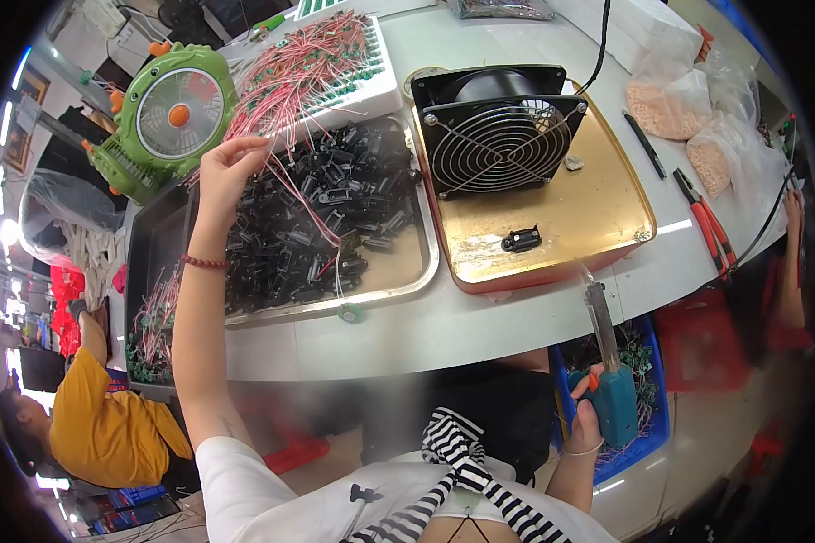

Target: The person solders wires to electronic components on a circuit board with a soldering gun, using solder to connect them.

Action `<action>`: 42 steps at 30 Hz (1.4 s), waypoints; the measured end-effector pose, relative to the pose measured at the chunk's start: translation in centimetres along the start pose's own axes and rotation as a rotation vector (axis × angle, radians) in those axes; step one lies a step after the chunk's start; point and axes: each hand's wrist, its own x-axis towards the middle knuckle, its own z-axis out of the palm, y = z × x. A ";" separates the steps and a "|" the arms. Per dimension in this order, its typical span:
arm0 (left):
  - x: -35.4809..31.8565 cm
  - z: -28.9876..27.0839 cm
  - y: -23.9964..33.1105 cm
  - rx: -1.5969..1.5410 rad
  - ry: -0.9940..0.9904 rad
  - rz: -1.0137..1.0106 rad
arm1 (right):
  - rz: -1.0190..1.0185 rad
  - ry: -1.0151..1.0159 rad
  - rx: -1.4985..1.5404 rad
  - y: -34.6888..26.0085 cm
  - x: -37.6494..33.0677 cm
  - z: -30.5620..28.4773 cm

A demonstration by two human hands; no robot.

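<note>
My left hand (231, 172) is raised over the far left of the table. Its thumb and fingertips are pinched together on thin red and white wires (301, 201). The wires trail down across a metal tray of small black plastic housings (303, 231), and a small round green board (349, 312) is at their lower end. My right hand (585, 427) is wrapped round a teal hot-glue gun (614, 403) with an orange trigger. Its metal nozzle points up beside the near edge of a gold tin lid (552, 204). One small black housing (521, 239) lies on that lid.
A black fan with a wire grille (503, 136) stands on the lid. A foam tray (385, 90) holds many wired boards; a green toy-like fan (167, 113) is left of it. Red-handled pliers (711, 231) lie right. A blue bin (654, 434) sits below the table edge. A co-worker in yellow (109, 425) is at left.
</note>
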 end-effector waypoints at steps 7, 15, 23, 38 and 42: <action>-0.2 1.0 -0.6 0.159 0.125 0.212 | -0.059 0.031 -0.010 -0.8 0.7 0.8; 0.8 0.7 -1.0 0.047 0.129 0.138 | -0.079 0.093 -0.038 -0.7 0.8 0.9; 0.5 1.3 -0.6 0.185 0.165 0.259 | -0.039 -0.016 0.004 0.0 0.1 -0.1; 1.3 0.3 0.4 -0.262 -0.030 -0.141 | 0.016 -0.024 -0.002 0.1 0.0 -0.1; 1.8 -0.1 0.6 -0.409 -0.053 -0.305 | 0.001 -0.016 0.025 0.3 -0.1 -0.1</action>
